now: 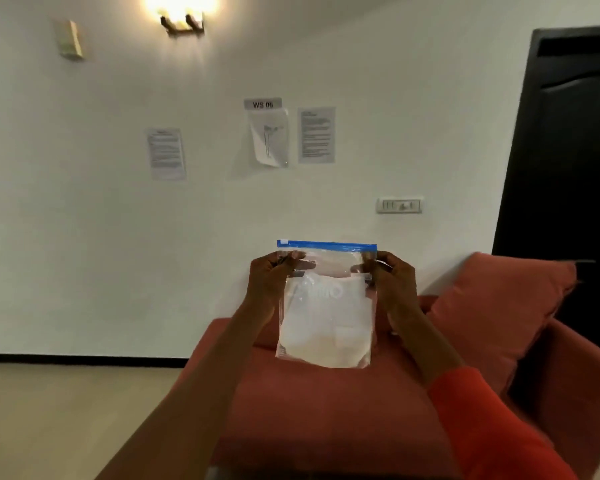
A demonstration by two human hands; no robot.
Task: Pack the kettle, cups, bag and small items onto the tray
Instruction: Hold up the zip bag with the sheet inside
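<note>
A clear plastic zip bag (pixel 326 323) with a blue seal strip along its top hangs upright in front of me, held up in the air. White folded contents fill its lower half. My left hand (pixel 274 278) pinches the bag's upper left corner just below the blue strip. My right hand (pixel 392 282) pinches the upper right corner at the same height. Kettle, cups and tray are out of view.
A red armchair (pixel 326 410) stands below and behind the bag, with a red cushion (pixel 499 306) leaning at its right. A white wall with taped papers (pixel 267 136) is ahead, a dark door (pixel 568 168) at the right, and beige floor (pixel 66 410) at the left.
</note>
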